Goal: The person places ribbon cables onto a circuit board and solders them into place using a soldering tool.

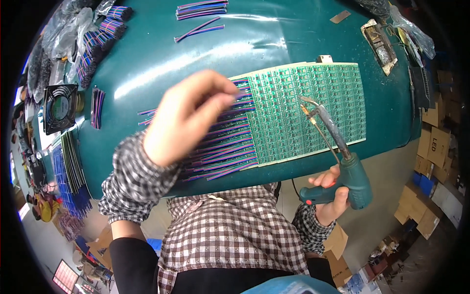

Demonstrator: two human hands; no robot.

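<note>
My left hand [191, 115], smeared by motion, is over the left part of a green circuit board panel [313, 108]. Its thumb and forefinger pinch a blurred purplish ribbon cable [240, 94]. Below that hand, several striped ribbon cables [230, 151] lie side by side, their right ends on the panel and their left ends on the green mat. My right hand [335, 196] is closed round the handle of a dark green soldering gun [356, 181]. The gun's bent metal tube and tip [306, 103] hang over the middle of the panel, with a thin feed tube alongside.
Loose ribbon cables [200, 10] lie at the far edge. Bundled cables [105, 32] and plastic bags are at far left, above a black fan [60, 109]. A worn metal tray [379, 47] sits at far right. Cardboard boxes [434, 147] stand beyond the table's right side.
</note>
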